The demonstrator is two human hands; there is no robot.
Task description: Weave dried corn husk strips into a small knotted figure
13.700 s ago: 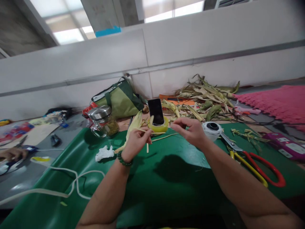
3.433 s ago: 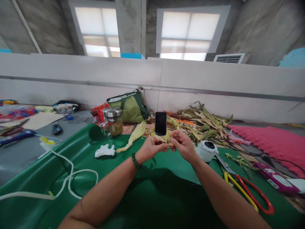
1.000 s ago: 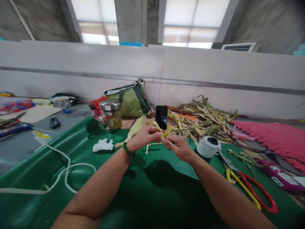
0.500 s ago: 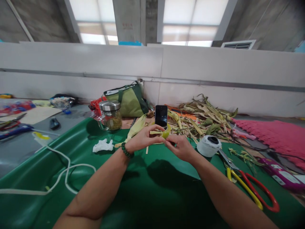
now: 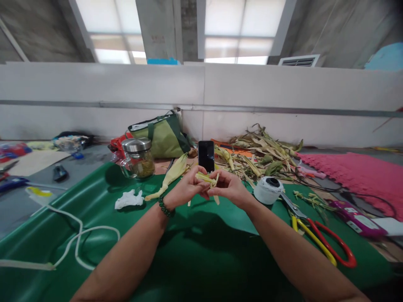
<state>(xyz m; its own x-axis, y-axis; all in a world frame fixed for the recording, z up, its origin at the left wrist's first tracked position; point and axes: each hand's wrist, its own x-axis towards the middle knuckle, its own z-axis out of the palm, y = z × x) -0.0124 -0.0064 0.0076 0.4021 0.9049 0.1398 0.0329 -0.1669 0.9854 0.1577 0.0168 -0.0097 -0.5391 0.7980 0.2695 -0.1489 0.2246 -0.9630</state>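
Both of my hands meet above the green mat (image 5: 214, 260), just in front of an upright phone (image 5: 206, 156). My left hand (image 5: 188, 187) pinches pale yellow-green corn husk strips (image 5: 206, 178). Fingers of my right hand (image 5: 231, 188) close on the same strips from the other side. One loose end hangs below the fingertips. A larger piece of corn husk (image 5: 171, 176) lies on the mat beyond my left wrist, near a crumpled white tissue (image 5: 129, 199). Right of my right hand stands a white spool (image 5: 268, 190).
Scissors with red and yellow handles (image 5: 324, 245) lie at right, by a purple device (image 5: 357, 218). A lidded glass jar (image 5: 138, 157) and green bag (image 5: 165, 136) stand at back left. Dried husks (image 5: 267, 147) are heaped at back right. A white tube (image 5: 77, 239) curls at left.
The husk has turned between my hands; its strips now point toward the right hand, with an end hanging down. My right hand has rolled more open to view. The camera has swung slightly right.
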